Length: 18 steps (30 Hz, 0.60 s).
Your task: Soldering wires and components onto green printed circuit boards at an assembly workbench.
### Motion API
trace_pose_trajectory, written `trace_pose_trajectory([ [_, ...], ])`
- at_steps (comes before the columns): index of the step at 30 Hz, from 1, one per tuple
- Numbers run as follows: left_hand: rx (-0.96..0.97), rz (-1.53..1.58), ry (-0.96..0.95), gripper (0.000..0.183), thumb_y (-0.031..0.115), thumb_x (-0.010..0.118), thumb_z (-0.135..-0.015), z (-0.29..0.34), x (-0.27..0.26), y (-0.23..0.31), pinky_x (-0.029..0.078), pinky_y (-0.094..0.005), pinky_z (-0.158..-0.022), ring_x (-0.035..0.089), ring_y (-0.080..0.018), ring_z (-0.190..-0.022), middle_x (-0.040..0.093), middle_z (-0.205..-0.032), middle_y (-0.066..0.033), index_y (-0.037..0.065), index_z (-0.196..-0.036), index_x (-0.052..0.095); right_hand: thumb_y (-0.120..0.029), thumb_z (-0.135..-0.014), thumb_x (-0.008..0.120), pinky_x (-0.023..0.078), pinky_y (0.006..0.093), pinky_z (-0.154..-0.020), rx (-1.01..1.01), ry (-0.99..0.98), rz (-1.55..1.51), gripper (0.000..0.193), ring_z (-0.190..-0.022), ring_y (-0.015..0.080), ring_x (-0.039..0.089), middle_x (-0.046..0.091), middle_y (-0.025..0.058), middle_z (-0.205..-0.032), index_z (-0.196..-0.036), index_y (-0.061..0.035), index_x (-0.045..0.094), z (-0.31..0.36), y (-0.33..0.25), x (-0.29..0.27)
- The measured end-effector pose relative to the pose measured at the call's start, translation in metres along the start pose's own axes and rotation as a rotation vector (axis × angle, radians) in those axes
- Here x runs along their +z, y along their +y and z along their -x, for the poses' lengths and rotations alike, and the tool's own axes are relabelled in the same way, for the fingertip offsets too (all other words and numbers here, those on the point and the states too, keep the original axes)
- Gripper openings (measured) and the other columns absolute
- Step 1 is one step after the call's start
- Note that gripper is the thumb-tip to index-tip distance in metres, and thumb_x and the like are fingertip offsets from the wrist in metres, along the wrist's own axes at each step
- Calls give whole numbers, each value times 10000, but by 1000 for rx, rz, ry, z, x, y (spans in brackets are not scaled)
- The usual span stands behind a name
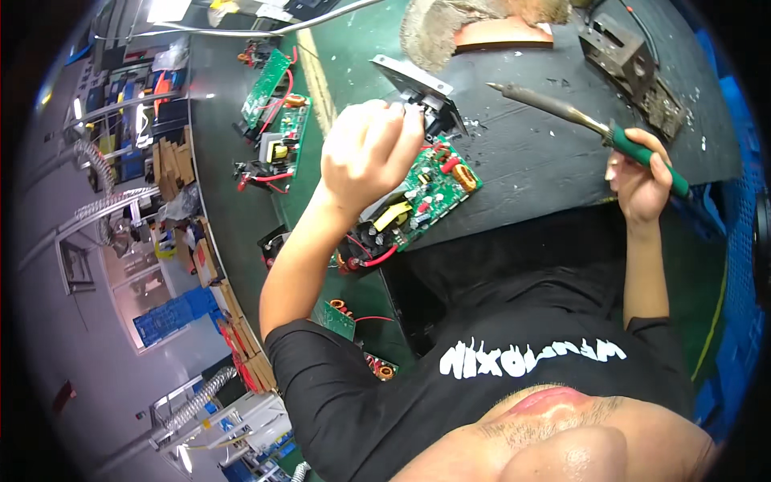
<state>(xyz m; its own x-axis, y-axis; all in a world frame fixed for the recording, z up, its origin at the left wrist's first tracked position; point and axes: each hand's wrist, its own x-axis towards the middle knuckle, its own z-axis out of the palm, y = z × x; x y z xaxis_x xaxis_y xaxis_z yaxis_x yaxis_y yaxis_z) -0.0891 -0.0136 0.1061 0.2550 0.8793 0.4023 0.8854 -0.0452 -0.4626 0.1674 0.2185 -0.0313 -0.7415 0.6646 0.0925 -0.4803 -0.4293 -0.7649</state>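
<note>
My left hand [369,153] is closed at the edge of a flat metal end panel [412,78] with dark fittings on its underside, and holds it tilted above the bench. Just below lies a green circuit board [438,189] with coils, a yellow transformer and red wires; part of it is hidden by my left hand. Whether the panel is wired to this board I cannot tell. My right hand [642,181] grips the green handle of a soldering iron [590,122]. The iron's tip points left toward the panel, apart from it.
Several more green circuit boards [269,88] with wires lie at the left. A dirty sponge-like pad [430,36] is at the back, beside an orange-brown block [504,34]. A dark metal iron stand [618,60] is at the back right. Dark crumbs dot the black mat [514,177].
</note>
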Motion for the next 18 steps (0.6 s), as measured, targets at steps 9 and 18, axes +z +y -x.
trace_pose_trajectory([
  [9, 14, 189, -225, 108, 112, 568, -697, -19, 54, 15, 470, -328, -639, 559, -228, -727, 502, -749, -78, 36, -774, 556, -344, -884, 449, 443, 255, -453, -65, 46, 17, 502, -595, 215, 579, 610, 183, -770, -1159, 67, 537, 4, 3, -6],
  [18, -152, 477, -320, 215, 115, 591, -799, -7, 33, -15, 490, -372, -706, 606, -278, -811, 607, -841, -85, 85, -1012, 595, -364, -881, 446, 437, 255, -465, -64, 73, 30, 517, -601, 208, 564, 606, 181, -785, -1170, 54, 540, 3, 3, -11],
])
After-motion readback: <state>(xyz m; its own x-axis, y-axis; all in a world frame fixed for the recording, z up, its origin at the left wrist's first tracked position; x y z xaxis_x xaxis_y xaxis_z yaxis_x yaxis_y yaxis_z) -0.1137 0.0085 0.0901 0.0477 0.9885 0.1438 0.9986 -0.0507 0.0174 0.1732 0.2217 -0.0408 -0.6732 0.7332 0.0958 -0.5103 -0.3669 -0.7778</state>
